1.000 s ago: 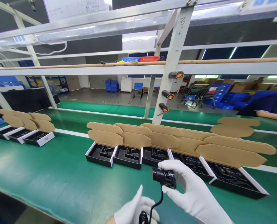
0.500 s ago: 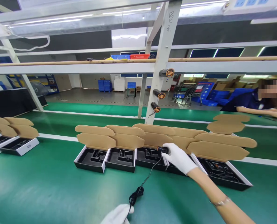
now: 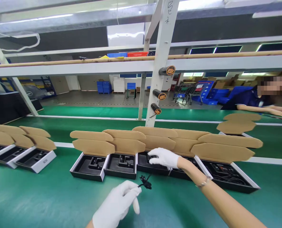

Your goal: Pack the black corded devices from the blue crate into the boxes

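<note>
My left hand [image 3: 118,202], in a white glove, pinches a black cable [image 3: 146,182] beside its tied bundle, over the green surface [image 3: 71,199]. My right hand [image 3: 164,157], also gloved, reaches into the middle open box [image 3: 152,167], fingers bent down at its black insert. What those fingers hold is hidden. To the left stand two open boxes [image 3: 87,171] [image 3: 120,169] with black inserts and small black parts in them. Right of my right hand, another open box [image 3: 231,177] contains black cables and parts. All have raised brown cardboard lids.
More open boxes [image 3: 36,158] stand at the far left, and one [image 3: 238,126] farther back at the right. Behind the row rises a white post [image 3: 158,63] bearing black cylinders [image 3: 167,70]. A person [image 3: 255,98] leans over the far surface at the right.
My right hand has moved left and down into the middle box; the black cylindrical part it held is out of sight. My left hand has risen with the cable. The far-left boxes have shifted right.
</note>
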